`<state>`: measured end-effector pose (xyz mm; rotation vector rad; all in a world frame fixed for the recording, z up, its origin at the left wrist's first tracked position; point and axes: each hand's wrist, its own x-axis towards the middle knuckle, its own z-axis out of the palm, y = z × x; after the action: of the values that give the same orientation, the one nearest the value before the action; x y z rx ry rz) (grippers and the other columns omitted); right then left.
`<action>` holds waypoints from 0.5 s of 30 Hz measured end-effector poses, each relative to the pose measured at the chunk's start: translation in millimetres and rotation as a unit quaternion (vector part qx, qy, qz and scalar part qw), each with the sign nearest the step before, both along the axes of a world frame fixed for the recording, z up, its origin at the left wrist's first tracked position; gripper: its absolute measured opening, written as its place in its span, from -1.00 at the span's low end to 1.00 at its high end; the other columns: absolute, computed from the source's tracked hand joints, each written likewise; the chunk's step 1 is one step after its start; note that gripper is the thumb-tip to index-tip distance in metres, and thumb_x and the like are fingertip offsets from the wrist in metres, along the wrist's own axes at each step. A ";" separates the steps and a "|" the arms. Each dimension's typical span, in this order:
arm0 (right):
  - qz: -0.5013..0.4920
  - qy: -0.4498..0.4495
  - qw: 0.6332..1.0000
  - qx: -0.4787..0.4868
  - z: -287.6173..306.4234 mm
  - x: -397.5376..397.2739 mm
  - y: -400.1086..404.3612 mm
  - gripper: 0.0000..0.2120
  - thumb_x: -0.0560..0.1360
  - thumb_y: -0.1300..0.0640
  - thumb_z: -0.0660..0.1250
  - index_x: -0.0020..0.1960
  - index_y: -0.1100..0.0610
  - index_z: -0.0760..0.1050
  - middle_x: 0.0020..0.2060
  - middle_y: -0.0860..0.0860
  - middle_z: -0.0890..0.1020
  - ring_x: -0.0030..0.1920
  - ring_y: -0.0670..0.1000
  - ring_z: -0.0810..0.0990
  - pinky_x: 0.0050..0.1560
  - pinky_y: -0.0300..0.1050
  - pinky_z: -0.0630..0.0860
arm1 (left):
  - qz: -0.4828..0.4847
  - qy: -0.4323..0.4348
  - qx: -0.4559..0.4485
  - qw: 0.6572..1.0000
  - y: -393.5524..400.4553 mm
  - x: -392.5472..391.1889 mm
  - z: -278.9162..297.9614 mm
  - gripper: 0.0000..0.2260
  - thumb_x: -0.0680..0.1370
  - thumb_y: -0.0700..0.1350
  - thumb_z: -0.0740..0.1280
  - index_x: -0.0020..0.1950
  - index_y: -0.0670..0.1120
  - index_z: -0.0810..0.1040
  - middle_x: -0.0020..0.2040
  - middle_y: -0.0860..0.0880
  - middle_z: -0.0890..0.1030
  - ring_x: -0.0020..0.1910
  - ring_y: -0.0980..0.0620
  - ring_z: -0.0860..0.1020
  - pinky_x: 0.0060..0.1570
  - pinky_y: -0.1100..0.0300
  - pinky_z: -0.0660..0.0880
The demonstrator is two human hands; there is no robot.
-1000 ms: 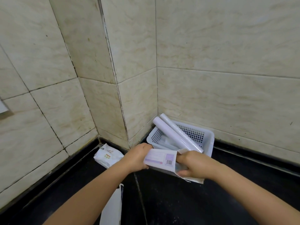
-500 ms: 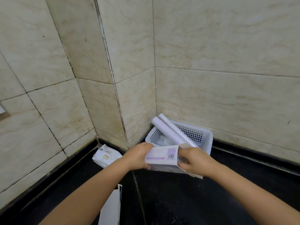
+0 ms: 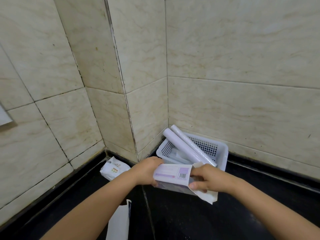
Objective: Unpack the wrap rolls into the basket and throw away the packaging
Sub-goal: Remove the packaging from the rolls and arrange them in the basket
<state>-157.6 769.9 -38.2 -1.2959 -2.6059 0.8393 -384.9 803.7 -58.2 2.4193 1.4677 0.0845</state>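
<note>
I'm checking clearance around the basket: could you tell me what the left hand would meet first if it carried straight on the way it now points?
Probably the white basket. The left hand, gripping the labelled package, points forward and slightly right at the basket's near wall. Depth is hard to judge; the package hides the gap.

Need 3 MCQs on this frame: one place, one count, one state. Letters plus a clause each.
1. Where does the basket stand?
A. in the wall corner
B. mid-counter
C. on the floor

2. How many rolls jut above its rim?
A. none
B. two
C. five

3. What grips the package?
A. left hand only
B. right hand only
C. both hands

Key: 1 A, walls meet just behind it; 2 B, two pale tubes lean out side by side; 3 C, left hand and right hand each clasp an end.
</note>
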 end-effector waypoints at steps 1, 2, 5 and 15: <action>0.000 0.005 1.000 0.008 0.4 -0.2 0.6 -0.65 0.50 0.01 0.27 0.17 0.21 0.46 -0.43 -0.04 0.47 -0.45 -0.19 0.40 -0.32 -0.46 0.31 | 0.002 -0.001 -0.001 1.000 -0.3 -1.1 1.3 -0.48 0.30 -0.12 0.51 0.21 -0.09 0.44 0.20 -0.07 0.49 0.17 0.00 0.44 0.04 0.27 0.33; -0.002 0.014 1.000 0.013 0.5 -0.2 1.3 -0.65 0.50 0.01 0.28 0.17 0.21 0.46 -0.46 -0.07 0.46 -0.45 -0.18 0.41 -0.33 -0.47 0.32 | 0.004 -0.003 -0.002 1.000 -0.7 -2.6 2.4 -0.49 0.30 -0.11 0.51 0.20 -0.10 0.44 0.19 -0.07 0.49 0.15 0.01 0.44 0.04 0.26 0.34; 0.012 -0.001 0.999 0.046 0.4 0.2 2.3 -0.69 0.50 0.03 0.28 0.13 0.21 0.46 -0.46 -0.03 0.52 -0.43 -0.14 0.40 -0.35 -0.39 0.31 | 0.005 -0.009 -0.013 1.000 -1.5 -7.3 4.1 -0.51 0.29 -0.11 0.52 0.17 -0.08 0.46 0.15 -0.04 0.51 0.05 0.07 0.43 0.02 0.27 0.35; -0.047 -0.067 0.982 0.172 10.1 -16.1 0.5 -0.82 0.49 0.15 0.18 0.05 0.20 0.41 -0.19 0.16 0.56 -0.15 0.15 0.54 -0.18 -0.05 0.44 | 0.008 -0.016 -0.037 0.999 7.5 -2.2 15.6 -0.48 0.29 -0.14 0.53 0.20 -0.08 0.45 0.15 -0.02 0.52 0.00 0.12 0.43 -0.04 0.32 0.33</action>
<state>-173.6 770.5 -28.1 -1.3975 -2.6093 0.2769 -387.2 811.2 -42.6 2.3379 1.4503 0.0714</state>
